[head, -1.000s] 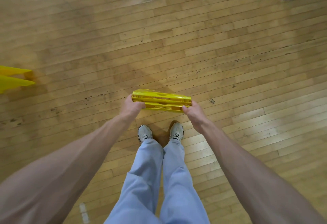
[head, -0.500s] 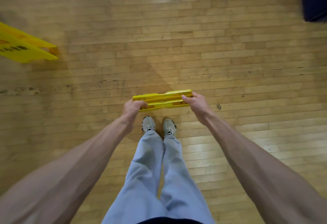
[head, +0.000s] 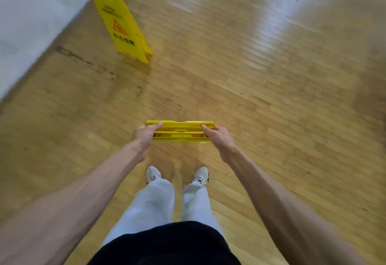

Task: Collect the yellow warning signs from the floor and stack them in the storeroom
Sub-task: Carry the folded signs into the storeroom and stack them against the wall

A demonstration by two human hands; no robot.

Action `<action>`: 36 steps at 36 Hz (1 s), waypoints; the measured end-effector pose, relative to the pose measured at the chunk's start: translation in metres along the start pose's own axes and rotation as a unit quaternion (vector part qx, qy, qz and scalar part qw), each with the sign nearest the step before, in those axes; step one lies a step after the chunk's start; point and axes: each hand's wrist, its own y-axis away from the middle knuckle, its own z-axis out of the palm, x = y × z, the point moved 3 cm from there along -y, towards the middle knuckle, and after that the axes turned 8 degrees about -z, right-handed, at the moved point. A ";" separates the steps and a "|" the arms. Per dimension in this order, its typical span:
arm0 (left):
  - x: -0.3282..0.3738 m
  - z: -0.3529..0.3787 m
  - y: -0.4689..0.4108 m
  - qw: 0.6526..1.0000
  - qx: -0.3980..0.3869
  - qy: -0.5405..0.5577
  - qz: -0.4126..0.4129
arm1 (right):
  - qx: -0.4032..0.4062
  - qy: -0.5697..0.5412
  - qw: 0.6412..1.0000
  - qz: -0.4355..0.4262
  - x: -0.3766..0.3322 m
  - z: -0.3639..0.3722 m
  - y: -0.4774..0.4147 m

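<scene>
I hold a folded yellow warning sign (head: 180, 129) edge-on in front of me, above the wooden floor and ahead of my feet. My left hand (head: 145, 134) grips its left end and my right hand (head: 219, 136) grips its right end. A second yellow warning sign (head: 120, 20) stands unfolded on the floor at the upper left, with a red triangle and dark lettering on its face.
A pale wall (head: 31, 18) runs along the left side, close behind the standing sign. The wooden floor (head: 271, 76) stretches ahead and to the right, with glare patches at the top. My two feet stand side by side below the held sign.
The view has swung left and upward: the standing sign moved from the left edge into full view and the wall appeared. The dark object at the upper right has left the frame. Both hands keep their grip.
</scene>
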 end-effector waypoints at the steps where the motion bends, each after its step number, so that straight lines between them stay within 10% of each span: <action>1: -0.002 -0.016 0.002 1.000 0.018 0.016 0.002 | -0.012 0.016 1.000 -0.007 -0.009 0.013 0.002; 36: -0.144 -0.601 0.059 0.904 0.321 0.275 -0.067 | -0.265 0.301 0.910 -0.105 -0.190 0.627 0.107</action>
